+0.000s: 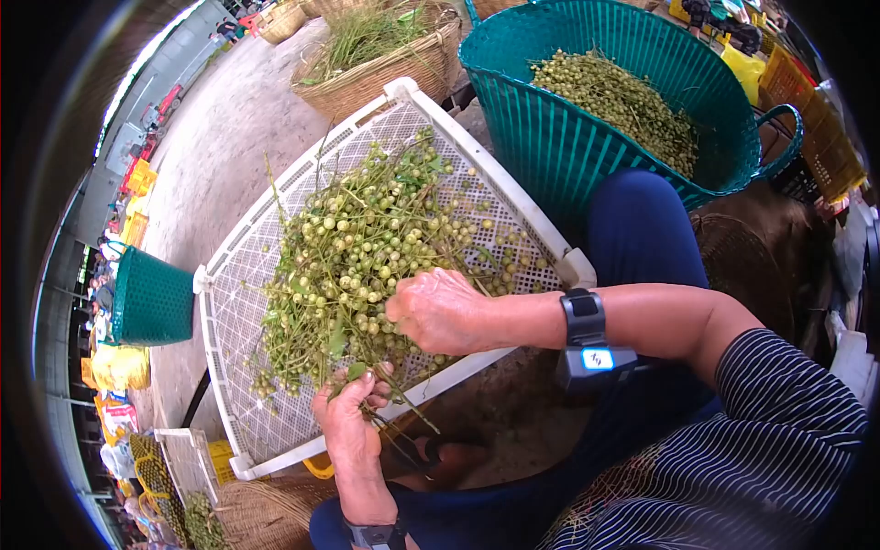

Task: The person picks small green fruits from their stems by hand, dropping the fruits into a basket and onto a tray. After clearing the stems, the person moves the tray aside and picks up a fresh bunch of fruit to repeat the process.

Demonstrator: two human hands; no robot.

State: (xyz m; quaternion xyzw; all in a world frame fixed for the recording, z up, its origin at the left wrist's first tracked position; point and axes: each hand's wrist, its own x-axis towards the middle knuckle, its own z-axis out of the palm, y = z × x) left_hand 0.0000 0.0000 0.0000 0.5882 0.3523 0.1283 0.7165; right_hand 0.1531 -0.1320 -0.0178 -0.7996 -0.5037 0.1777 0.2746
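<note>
A heap of small round green fruits on stalks (353,234), mixed with leaves, lies on a white mesh tray (240,353). At the tray's near edge my left hand (353,417) pinches a few thin green stems (417,414), with a leaf by the thumb. My right hand (438,312) is curled into a fist over the near right part of the heap. Its fingertips face away and are hidden, so what it grips does not show. Loose fruits are scattered on the tray's right side.
Behind the tray's right side stands a tall green woven basket (541,128) part filled with fruits. A wicker basket of green stalks (394,73) sits at the back. Another green basket (151,298) is on the left. My knee (642,215) rises beside the tray's right corner.
</note>
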